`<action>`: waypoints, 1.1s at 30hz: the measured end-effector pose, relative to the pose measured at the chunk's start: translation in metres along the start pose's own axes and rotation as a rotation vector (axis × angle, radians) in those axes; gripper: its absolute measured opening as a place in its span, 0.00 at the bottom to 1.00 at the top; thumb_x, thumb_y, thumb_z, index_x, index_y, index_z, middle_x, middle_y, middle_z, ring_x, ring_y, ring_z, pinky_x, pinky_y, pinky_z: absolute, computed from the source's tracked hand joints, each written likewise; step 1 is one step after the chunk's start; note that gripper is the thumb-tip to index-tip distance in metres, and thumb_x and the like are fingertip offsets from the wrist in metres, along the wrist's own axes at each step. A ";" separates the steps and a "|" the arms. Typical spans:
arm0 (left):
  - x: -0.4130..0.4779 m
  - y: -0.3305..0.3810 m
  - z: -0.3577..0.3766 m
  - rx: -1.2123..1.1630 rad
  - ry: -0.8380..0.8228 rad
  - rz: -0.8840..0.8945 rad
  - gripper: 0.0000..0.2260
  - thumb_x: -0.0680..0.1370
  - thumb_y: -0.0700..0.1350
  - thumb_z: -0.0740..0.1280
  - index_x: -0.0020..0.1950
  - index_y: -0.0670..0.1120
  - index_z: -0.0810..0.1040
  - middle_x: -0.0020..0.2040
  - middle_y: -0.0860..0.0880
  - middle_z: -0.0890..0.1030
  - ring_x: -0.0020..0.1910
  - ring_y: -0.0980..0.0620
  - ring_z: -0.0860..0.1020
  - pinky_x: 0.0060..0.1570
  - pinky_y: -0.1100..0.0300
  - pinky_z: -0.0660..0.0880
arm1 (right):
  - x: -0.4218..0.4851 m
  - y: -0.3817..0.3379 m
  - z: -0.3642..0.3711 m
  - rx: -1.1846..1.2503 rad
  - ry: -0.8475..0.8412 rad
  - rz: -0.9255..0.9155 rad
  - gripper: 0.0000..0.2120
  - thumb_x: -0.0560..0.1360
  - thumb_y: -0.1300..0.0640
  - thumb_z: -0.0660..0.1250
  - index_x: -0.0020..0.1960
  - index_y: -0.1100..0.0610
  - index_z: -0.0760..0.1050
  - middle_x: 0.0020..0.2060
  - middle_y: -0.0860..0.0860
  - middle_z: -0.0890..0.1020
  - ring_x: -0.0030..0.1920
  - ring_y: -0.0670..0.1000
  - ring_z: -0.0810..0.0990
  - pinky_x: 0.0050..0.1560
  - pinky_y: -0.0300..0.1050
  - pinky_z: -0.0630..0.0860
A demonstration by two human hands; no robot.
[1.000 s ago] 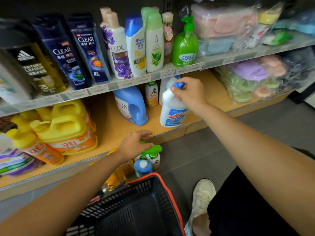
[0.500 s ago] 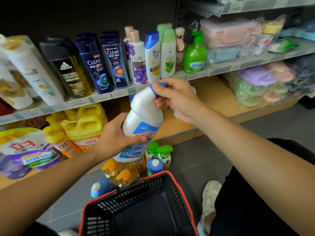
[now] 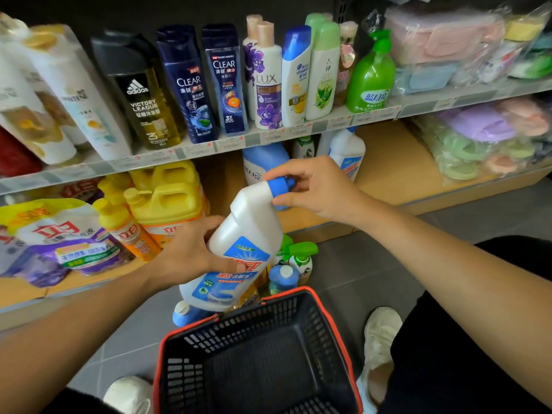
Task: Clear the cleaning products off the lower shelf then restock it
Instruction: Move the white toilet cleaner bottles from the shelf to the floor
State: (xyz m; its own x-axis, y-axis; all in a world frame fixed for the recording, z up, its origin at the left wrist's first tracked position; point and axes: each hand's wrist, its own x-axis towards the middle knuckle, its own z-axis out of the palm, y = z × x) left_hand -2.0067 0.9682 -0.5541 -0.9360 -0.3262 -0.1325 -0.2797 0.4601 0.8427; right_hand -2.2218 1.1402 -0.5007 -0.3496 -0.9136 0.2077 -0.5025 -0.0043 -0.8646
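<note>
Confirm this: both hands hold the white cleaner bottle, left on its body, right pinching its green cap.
Not quite: the cap is blue, not green. The head view shows the left hand on the body of the white cleaner bottle and the right hand pinching that blue cap.

Bottle (image 3: pixel 248 234) over far rim of basket (image 3: pixel 268 339); floor bottles (image 3: pixel 283 276) between basket and lower shelf (image 3: pixel 388 162); jugs (image 3: pixel 170 198) on shelf, left.

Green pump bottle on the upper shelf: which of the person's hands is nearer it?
Right. The right hand, pinching the white bottle's blue cap, is below the green pump bottle; the left hand grips the white bottle's body, lower and further left.
</note>
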 end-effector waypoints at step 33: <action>0.001 -0.002 0.002 -0.095 -0.013 -0.003 0.22 0.62 0.50 0.85 0.53 0.51 0.83 0.49 0.52 0.87 0.46 0.50 0.87 0.42 0.48 0.85 | 0.001 0.012 0.010 0.285 0.089 0.025 0.20 0.72 0.69 0.75 0.56 0.48 0.81 0.51 0.45 0.87 0.53 0.47 0.85 0.55 0.41 0.80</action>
State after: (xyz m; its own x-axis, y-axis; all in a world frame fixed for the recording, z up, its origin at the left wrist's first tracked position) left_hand -2.0072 0.9688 -0.5565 -0.9380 -0.3163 -0.1420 -0.2620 0.3786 0.8877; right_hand -2.2204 1.1349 -0.5154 -0.4335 -0.8757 0.2127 -0.2547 -0.1073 -0.9610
